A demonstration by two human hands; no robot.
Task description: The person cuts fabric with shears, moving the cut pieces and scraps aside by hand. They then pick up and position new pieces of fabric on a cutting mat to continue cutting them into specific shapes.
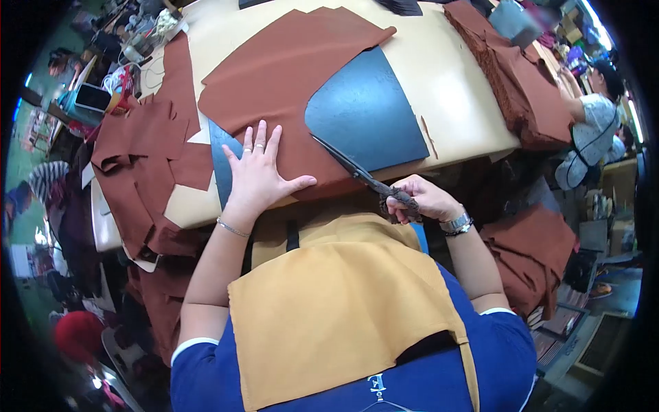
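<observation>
A large reddish-brown leather piece point(295, 69) lies over a dark blue cutting board point(371, 110) on the cream table, its right side curving inward. My left hand point(262, 172) is spread flat on the leather, fingers apart and thumb stretched to the right. In my right hand point(427, 198) is a pair of dark scissors point(360, 172) with wrapped handles. The blades point up and left, and their tip meets the leather's edge near the front of the board. A yellow-tan apron point(329, 316) covers my front.
Cut brown leather scraps point(147, 158) hang over the table's left edge. A thick stack of brown leather point(515, 89) sits at the right, and more leather point(532, 254) lies below. A phone point(93, 98) rests at far left. One person point(590, 123) is at the right.
</observation>
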